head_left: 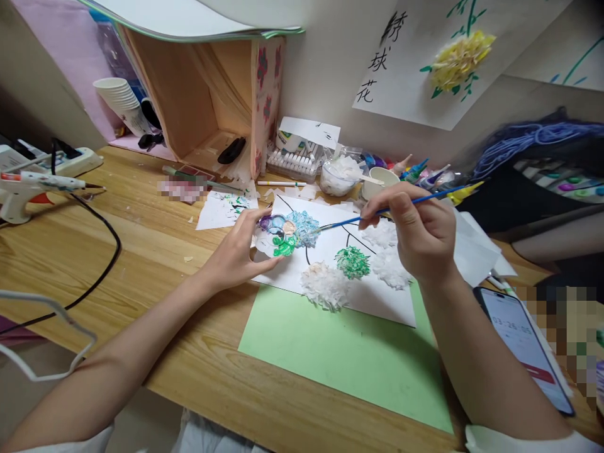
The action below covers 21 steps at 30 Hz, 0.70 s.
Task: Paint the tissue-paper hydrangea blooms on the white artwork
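My left hand [245, 248] grips a small paint palette [271, 242] smeared with green, purple and light blue. Pinched in my right hand [413, 229] is a blue paintbrush [358, 219], its tip at the right edge of a light-blue paper flower [304, 228]. The palette overlaps that flower's left side. This flower sits on a white sheet [372, 308] with black drawn lines, along with a green-and-white flower [352, 262] and several white ones, such as the white flower [325, 286] at the near edge. Part of the sheet is hidden behind my right hand.
Under the sheet lies green paper [340, 358]. A phone [523, 346] rests at right. Behind are a bowl of white paper scraps [340, 175], a paper cup [380, 179], a box of markers [295, 157] and an open cardboard box [207, 94]. A glue gun [28, 189] is at left.
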{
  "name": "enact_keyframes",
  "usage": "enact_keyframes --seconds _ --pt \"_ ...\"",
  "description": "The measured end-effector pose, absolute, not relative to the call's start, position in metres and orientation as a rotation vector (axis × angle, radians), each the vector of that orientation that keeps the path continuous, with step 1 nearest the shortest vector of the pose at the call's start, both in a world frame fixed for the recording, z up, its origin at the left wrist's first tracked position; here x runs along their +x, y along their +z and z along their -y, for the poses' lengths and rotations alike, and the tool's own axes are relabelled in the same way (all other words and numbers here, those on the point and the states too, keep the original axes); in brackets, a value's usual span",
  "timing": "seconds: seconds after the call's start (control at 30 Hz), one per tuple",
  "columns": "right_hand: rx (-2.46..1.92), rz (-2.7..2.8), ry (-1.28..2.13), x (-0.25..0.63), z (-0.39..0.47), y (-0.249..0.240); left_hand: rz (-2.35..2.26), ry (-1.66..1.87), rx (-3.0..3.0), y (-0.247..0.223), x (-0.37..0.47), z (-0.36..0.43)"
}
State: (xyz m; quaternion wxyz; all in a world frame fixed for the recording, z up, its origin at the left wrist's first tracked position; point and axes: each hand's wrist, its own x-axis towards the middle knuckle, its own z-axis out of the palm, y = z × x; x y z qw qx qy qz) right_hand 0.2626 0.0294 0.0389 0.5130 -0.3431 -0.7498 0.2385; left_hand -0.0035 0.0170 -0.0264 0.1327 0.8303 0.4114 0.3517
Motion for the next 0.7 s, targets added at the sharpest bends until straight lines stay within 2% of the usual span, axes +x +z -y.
enact_keyframes --seconds 0.23,0.7 --pt "-0.802 2.217 0.68 0.252 -0.024 0.038 -1.236 1.025 2.42 -0.026 -0.003 -0.018" --pt "-0.842 2.347 0.649 0.244 -0.025 0.03 -1.21 1.038 2.429 -0.026 -0.002 -0.017"
